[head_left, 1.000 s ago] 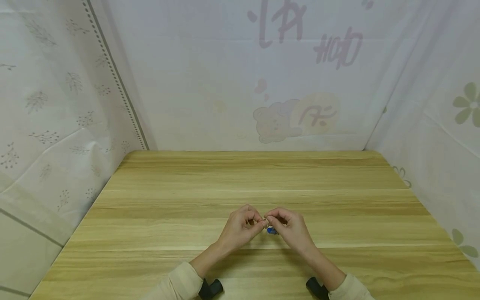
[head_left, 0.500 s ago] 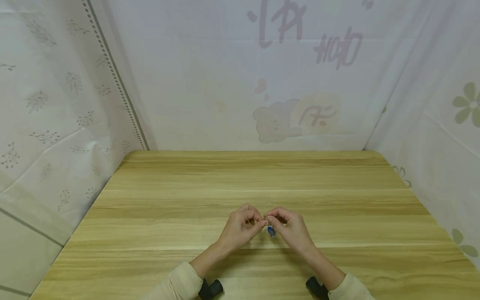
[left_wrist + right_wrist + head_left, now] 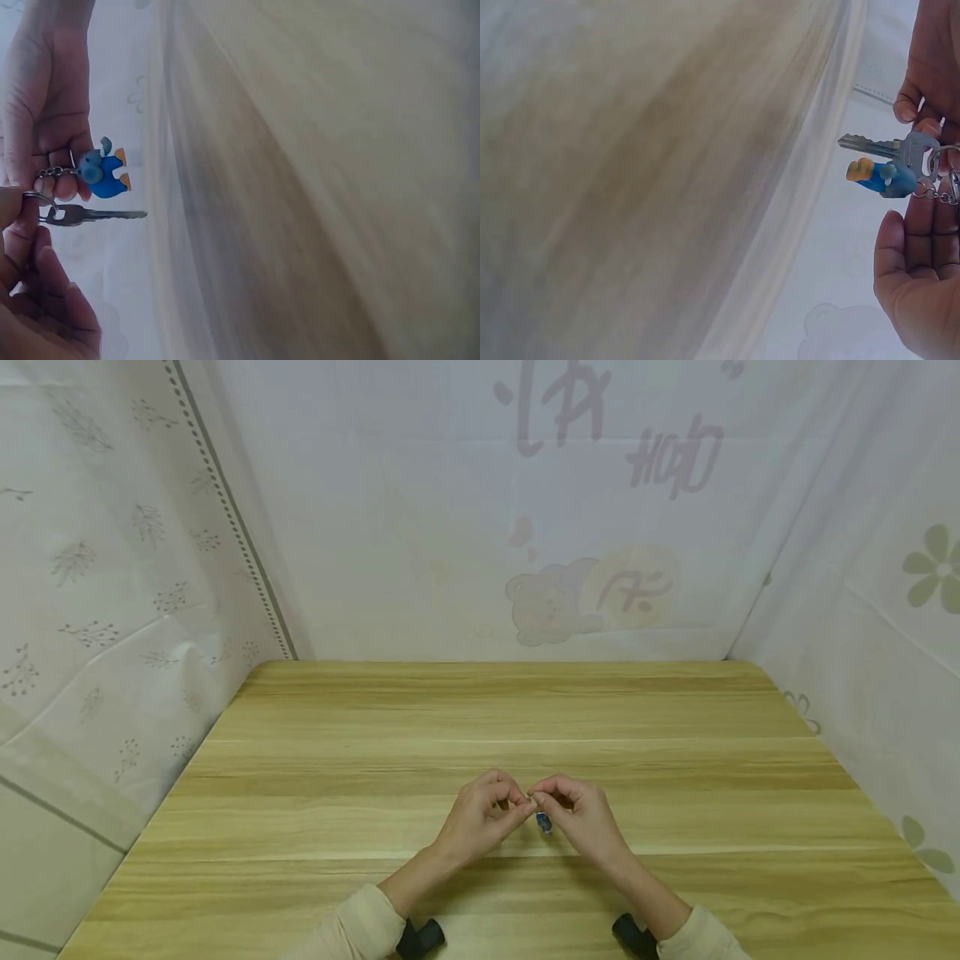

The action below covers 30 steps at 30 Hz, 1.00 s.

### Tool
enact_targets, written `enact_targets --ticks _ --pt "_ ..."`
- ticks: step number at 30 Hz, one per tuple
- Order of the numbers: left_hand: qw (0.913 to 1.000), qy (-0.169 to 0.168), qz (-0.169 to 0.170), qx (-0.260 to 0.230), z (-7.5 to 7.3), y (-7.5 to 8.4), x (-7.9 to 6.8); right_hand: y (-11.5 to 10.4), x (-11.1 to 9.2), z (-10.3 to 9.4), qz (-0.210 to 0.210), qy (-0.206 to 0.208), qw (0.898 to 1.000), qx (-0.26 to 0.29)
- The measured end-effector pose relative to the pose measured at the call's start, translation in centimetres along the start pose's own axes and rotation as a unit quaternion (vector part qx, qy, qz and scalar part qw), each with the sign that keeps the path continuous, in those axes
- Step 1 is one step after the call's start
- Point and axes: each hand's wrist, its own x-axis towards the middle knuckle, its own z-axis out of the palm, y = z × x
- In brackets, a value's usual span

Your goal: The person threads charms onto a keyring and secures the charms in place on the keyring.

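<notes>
My left hand [image 3: 480, 814] and right hand [image 3: 587, 820] meet fingertip to fingertip over the near middle of the table, both pinching a small metal key ring [image 3: 39, 196]. From the ring hangs a silver key [image 3: 94, 215] with a notched blade. Beside it, on a short chain [image 3: 58, 172], dangles a small blue animal figure [image 3: 107, 178] with a grey head and orange feet. In the head view this figure [image 3: 543, 823] shows just below the fingertips, while the key is too small to make out. Fingers partly cover the ring in every view.
The wood-grain table [image 3: 480, 718] extends under and beyond both hands. Printed white cloth [image 3: 420, 527] hangs behind it and along both sides. Black wrist mounts [image 3: 422, 938] sit near the cuffs of the beige sleeves [image 3: 367, 920].
The blue figure swings from a sideways tilt to hanging down, then turns a little on its chain. Both hands stay in nearly the same place, still pinching the ring.
</notes>
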Motion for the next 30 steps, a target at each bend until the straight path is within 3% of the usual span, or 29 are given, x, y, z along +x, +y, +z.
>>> enact_targets --ticks 5,10,19,26,30 --pt "0.999 -0.001 -0.044 -0.012 0.01 0.27 0.12 0.01 0.06 0.11 -0.025 0.002 1.0 -0.005" --pt "0.9985 -0.001 -0.052 -0.018 0.02 0.35 0.17 -0.04 0.07 0.15 -0.034 0.009 0.999 -0.013" --pt "0.9999 0.004 0.003 -0.01 0.09 0.0 -0.01 0.23 -0.01 -0.02 -0.02 0.002 1.0 0.0" --pt "0.9925 0.033 0.095 0.069 0.28 -0.39 0.02 0.11 0.02 -0.1 -0.006 -0.008 1.0 0.012" --pt "0.9977 0.017 0.048 0.045 0.3 -0.25 0.01 0.14 0.02 -0.05 -0.016 0.001 1.0 0.004"
